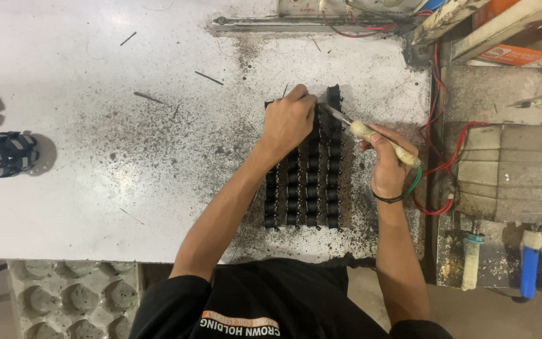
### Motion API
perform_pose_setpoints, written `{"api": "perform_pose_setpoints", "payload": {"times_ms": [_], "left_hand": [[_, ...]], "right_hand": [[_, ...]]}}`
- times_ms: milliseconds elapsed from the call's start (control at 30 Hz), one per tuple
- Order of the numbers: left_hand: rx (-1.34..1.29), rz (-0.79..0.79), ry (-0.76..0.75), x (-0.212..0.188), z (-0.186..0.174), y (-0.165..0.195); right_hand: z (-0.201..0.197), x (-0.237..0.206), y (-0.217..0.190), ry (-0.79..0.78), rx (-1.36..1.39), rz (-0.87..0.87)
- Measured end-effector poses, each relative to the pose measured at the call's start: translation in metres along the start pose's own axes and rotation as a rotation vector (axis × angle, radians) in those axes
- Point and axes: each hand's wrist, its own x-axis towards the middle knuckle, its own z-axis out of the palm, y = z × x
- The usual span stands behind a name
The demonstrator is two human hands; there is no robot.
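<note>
Soldering iron point(371, 135) gripped in right hand point(389, 164), tip over black coils point(302, 182) pinched by left hand point(288, 120).

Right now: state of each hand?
Left hand: closed, fingertips pinched on the rows of small black coils; what it pinches cannot be told.
Right hand: closed around the soldering iron, tip at the top coils.
</note>
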Motion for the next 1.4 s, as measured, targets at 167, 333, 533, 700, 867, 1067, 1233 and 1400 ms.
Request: {"api": "perform_pose_setpoints", "payload": {"times_ms": [167, 333, 533, 700, 867, 1067, 1233, 1400], "left_hand": [[0.007, -0.012, -0.056, 0.006, 0.003, -0.002], [0.013, 0.000, -0.046, 0.009, -0.006, 0.002], [-0.001, -0.018, -0.032, -0.017, -0.018, 0.012], [-0.014, -0.044, -0.061, -0.028, -0.013, 0.015], [-0.037, -0.047, -0.068, -0.026, -0.010, 0.013], [-0.004, 0.006, -0.126, -0.017, -0.009, 0.015], [0.074, 0.008, -0.170, -0.013, -0.008, 0.019], [0.039, 0.007, -0.143, -0.012, -0.008, 0.018]], "right_hand": [[-0.001, 0.003, 0.000, -0.003, 0.015, -0.013], [-0.010, 0.003, -0.008, 0.018, 0.061, -0.124], [-0.018, -0.025, -0.003, 0.010, -0.020, -0.129], [-0.015, -0.030, 0.003, -0.013, -0.076, -0.102], [-0.012, -0.025, -0.003, 0.014, -0.080, -0.024], [-0.011, -0.016, -0.007, -0.012, 0.054, 0.012], [-0.011, -0.019, -0.009, 0.015, -0.028, 0.030], [-0.012, -0.020, -0.007, 0.027, 0.047, -0.054]]}}
